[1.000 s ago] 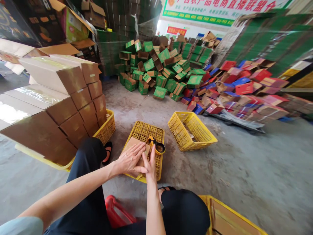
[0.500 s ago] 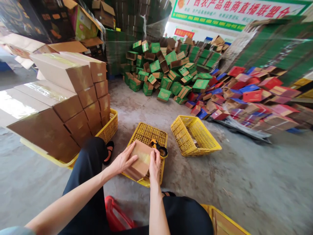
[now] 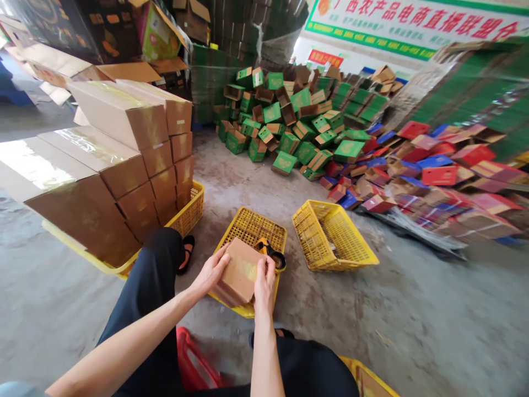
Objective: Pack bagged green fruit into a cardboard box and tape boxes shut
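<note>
A small brown cardboard box (image 3: 240, 270) with a strip of clear tape on top sits between my two hands, over an upturned yellow plastic crate (image 3: 264, 221). My left hand (image 3: 211, 271) grips the box's left side, thumb along the top edge. On the opposite side, my right hand (image 3: 264, 280) is closed around the right edge, with its fingers bent. Just beyond my right hand, an orange and black tape dispenser (image 3: 270, 252) lies on the crate. The underside of the box is hidden.
Taped cardboard boxes (image 3: 115, 138) are stacked in a yellow basket (image 3: 190, 212) at the left. Another yellow basket (image 3: 334, 237) stands right of the crate. Green boxes (image 3: 285, 162) and red and blue boxes (image 3: 438, 175) are heaped behind. A red stool (image 3: 192, 361) shows between my legs.
My left hand has shifted from lying across the box's top to gripping its left edge. The whole view has swung slightly, so the surroundings appear farther right.
</note>
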The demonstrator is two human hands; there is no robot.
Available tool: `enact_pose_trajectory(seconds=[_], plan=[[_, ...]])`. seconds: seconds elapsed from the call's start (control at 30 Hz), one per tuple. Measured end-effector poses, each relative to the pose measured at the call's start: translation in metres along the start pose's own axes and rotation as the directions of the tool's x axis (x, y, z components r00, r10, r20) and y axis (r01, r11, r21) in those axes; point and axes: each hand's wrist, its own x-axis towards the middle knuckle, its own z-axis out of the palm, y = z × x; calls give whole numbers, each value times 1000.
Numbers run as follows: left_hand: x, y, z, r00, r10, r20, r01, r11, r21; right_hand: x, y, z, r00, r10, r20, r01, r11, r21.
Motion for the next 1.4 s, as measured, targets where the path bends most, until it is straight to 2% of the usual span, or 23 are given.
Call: enact_pose_trajectory(seconds=[0.07,0.17,0.37,0.53,0.67,0.83,1.0,1.2,1.3,1.37,1.4], plan=[[0,1,1,1000,11,-25,-10,999,31,3,4,0,999,-32,-2,32,999,36],[0,-1,2,997,39,-61,-34,996,82,-3,12,1,999,-20,38,17,996,83],[-2,-4,5,990,71,-120,-60,994,96,-39,23,0,992,26,121,-32,999,43],[-3,-3,6,987,79,-141,-64,992,113,-63,26,-3,988,26,151,-42,993,108],[-5,-5,5,988,83,-131,-69,992,109,-70,28,-5,984,53,168,-82,982,170],[-4,-8,4,989,91,-112,-78,990,115,-67,28,-6,993,76,93,-94,972,217],[1,-7,2,990,115,-84,-101,983,155,-55,32,-4,995,29,97,-41,991,126],[3,-9,3,989,123,-82,-111,984,142,-23,33,-6,992,35,124,-38,999,19],[2,-11,4,988,122,-94,-108,984,145,-18,25,-8,996,-51,74,60,991,-122],[1,-11,4,987,124,-101,-108,982,153,-29,18,-7,974,-210,79,224,944,-244],[1,-11,4,987,128,-102,-111,982,156,-38,15,-6,947,-295,125,319,899,-299]])
